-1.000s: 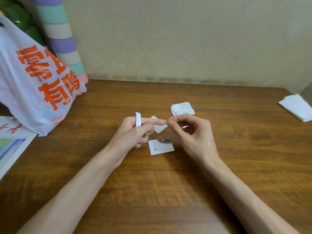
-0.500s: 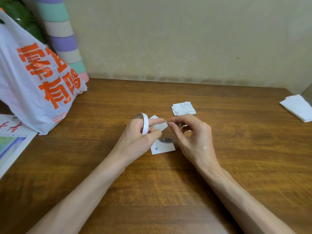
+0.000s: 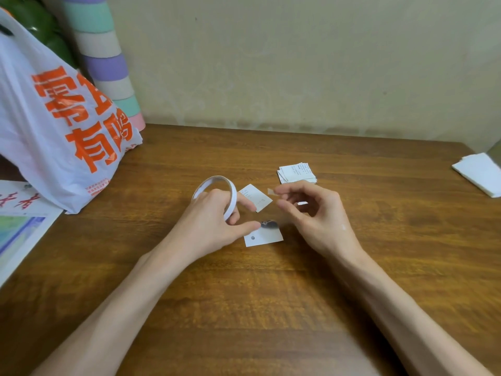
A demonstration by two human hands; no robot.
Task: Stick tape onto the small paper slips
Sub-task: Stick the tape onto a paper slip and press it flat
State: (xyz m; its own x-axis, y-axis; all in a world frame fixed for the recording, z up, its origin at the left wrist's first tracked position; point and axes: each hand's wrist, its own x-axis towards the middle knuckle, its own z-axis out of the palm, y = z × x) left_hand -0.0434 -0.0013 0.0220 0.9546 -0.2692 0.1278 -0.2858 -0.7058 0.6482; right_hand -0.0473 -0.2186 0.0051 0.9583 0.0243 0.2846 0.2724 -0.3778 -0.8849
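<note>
My left hand [image 3: 214, 223] grips a thin white tape roll [image 3: 217, 183], its fingers curled through the ring. My right hand [image 3: 311, 213] pinches a short piece of clear tape [image 3: 271, 191] between thumb and forefinger, just right of the roll. One small paper slip [image 3: 256, 196] lies on the wooden table between the hands. A second white slip [image 3: 264, 236] with a dark mark lies under the left thumb tip. A small stack of slips [image 3: 296, 172] sits farther back.
A white plastic bag [image 3: 59, 126] with orange characters stands at the left, with a striped column [image 3: 108, 66] behind it. Printed paper [image 3: 19, 221] lies at the left edge. Folded white paper [image 3: 479, 172] rests at the far right. The table [image 3: 271, 308] meets a wall at the back.
The hands have drawn apart: the roll in my left hand turned and tilted left, and my right hand now holds a separate tape piece clear of the roll.
</note>
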